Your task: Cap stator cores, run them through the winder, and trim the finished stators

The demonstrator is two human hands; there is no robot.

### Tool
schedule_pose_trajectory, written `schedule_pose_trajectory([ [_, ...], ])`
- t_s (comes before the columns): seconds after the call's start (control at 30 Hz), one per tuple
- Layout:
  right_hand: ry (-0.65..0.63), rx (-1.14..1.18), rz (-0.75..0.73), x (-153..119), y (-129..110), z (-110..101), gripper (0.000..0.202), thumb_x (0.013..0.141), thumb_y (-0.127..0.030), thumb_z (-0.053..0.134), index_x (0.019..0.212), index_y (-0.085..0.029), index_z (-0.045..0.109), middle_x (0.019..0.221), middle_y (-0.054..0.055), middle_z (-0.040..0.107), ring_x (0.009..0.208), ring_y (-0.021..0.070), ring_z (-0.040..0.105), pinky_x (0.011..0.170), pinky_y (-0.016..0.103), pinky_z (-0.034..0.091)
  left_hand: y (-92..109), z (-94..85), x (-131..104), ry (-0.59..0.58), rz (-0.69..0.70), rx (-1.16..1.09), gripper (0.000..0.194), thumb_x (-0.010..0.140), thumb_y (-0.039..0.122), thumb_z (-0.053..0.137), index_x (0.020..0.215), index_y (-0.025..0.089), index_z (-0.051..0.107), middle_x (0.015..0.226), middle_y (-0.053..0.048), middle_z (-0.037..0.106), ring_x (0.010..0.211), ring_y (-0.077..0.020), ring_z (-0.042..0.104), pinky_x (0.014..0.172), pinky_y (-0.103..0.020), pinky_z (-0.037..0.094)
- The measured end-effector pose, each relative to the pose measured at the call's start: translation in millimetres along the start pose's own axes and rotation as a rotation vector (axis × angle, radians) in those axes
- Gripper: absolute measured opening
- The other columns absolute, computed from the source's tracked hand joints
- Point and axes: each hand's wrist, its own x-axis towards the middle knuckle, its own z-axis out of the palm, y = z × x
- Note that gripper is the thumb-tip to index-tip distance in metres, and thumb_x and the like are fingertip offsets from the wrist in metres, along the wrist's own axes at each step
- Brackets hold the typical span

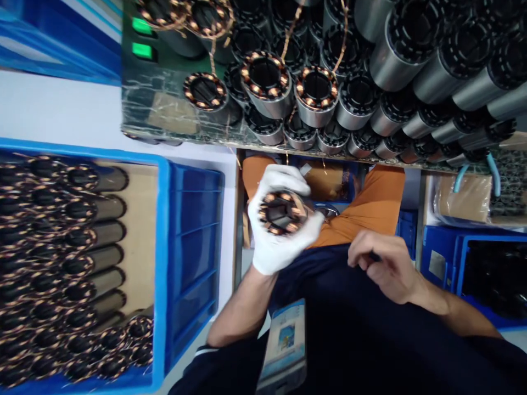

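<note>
Left hand (280, 222), white-gloved: fingers wrapped around a copper-wound stator (283, 212), held over the lap below the bench edge. Right hand (385, 266), bare: fingers curled shut; contents cannot be told. Bench (164, 118): stacked stators (329, 82). Left: blue crate (162, 263), filled.

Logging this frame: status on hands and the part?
Left hand, gloved, gripping wound stator end-on. Right hand bare, curled, contents unclear. Blue crate of stators left; nothing between hands.
</note>
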Motion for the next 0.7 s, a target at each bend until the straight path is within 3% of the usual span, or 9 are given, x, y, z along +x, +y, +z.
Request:
schedule_pose_trajectory([
  [0.1,0.035,0.043,0.192,17,-10,-8,0.038,0.115,-0.053,0.07,0.095,-0.021,0.066,0.075,-0.006,0.057,0.059,0.0095,0.046,0.056,0.025,0.037,-4,-2.3,-5,-0.21,0.25,0.176,0.056,0.079,0.04,0.105,0.12,0.026,0.07,0.117,-0.007,0.067,0.109,-0.0262,0.07,0.093,-0.042,0.061],
  [0.17,-0.01,0.154,0.243,25,-10,-8,0.04,0.117,-0.041,0.067,0.083,-0.022,0.058,0.071,-0.007,0.051,0.059,0.0091,0.043,0.057,0.024,0.035,-1,-1.8,-13,-0.282,0.226,0.074,0.064,0.082,0.037,0.104,0.133,0.028,0.067,0.123,-0.007,0.069,0.113,-0.0261,0.073,0.095,-0.041,0.064],
  [0.27,-0.071,0.424,0.218,23,1,-3,0.045,0.119,-0.036,0.062,0.078,-0.022,0.055,0.07,-0.006,0.051,0.059,0.0096,0.044,0.059,0.025,0.038,7,-1.6,-22,-0.367,-0.071,-0.136,0.058,0.09,0.043,0.099,0.138,0.029,0.068,0.126,-0.009,0.074,0.114,-0.0263,0.076,0.099,-0.041,0.066],
  [0.33,-0.079,0.437,0.215,16,10,0,0.045,0.118,-0.038,0.064,0.078,-0.022,0.055,0.07,-0.007,0.051,0.059,0.0095,0.043,0.058,0.025,0.035,11,-0.5,-23,-0.4,-0.339,-0.37,0.056,0.092,0.057,0.094,0.133,0.027,0.07,0.112,-0.009,0.074,0.093,-0.0229,0.075,0.08,-0.035,0.066],
  [0.43,-0.11,0.178,0.228,7,16,-5,0.049,0.118,-0.039,0.064,0.075,-0.022,0.048,0.069,-0.007,0.043,0.06,0.0095,0.037,0.058,0.027,0.029,12,4.5,-20,-0.356,-0.613,-0.702,0.062,0.084,0.07,0.094,0.12,0.026,0.068,0.093,-0.003,0.065,0.058,-0.012,0.054,0.047,-0.025,0.045],
  [0.5,-0.104,-0.019,0.167,7,12,-12,0.048,0.117,-0.034,0.064,0.075,-0.022,0.047,0.073,-0.006,0.044,0.063,0.0105,0.04,0.059,0.028,0.031,11,8.7,-18,-0.321,-0.666,-0.765,0.058,0.079,0.064,0.098,0.108,0.026,0.065,0.091,0.0,0.06,0.054,-0.0079,0.045,0.044,-0.023,0.035],
  [0.53,-0.079,-0.089,0.097,9,8,-15,0.045,0.115,-0.03,0.064,0.075,-0.022,0.047,0.079,-0.003,0.051,0.067,0.0117,0.045,0.061,0.028,0.035,10,10.4,-17,-0.306,-0.665,-0.761,0.056,0.077,0.059,0.099,0.104,0.025,0.064,0.092,0.0,0.059,0.056,-0.008,0.046,0.045,-0.023,0.036],
  [0.63,0.022,-0.126,-0.16,18,-5,-18,0.034,0.105,-0.019,0.067,0.075,-0.023,0.051,0.113,0.009,0.072,0.085,0.0176,0.062,0.072,0.033,0.052,8,13.1,-19,-0.286,-0.638,-0.67,0.049,0.08,0.056,0.098,0.1,0.023,0.067,0.096,-0.002,0.063,0.065,-0.0125,0.056,0.053,-0.025,0.046],
  [0.7,0.018,-0.043,-0.248,24,-11,-12,0.03,0.101,-0.015,0.066,0.077,-0.025,0.051,0.113,0.007,0.077,0.081,0.0163,0.063,0.071,0.033,0.054,7,13.6,-21,-0.294,-0.657,-0.614,0.052,0.087,0.063,0.093,0.112,0.023,0.071,0.097,-0.004,0.069,0.069,-0.0154,0.062,0.06,-0.029,0.054],
])
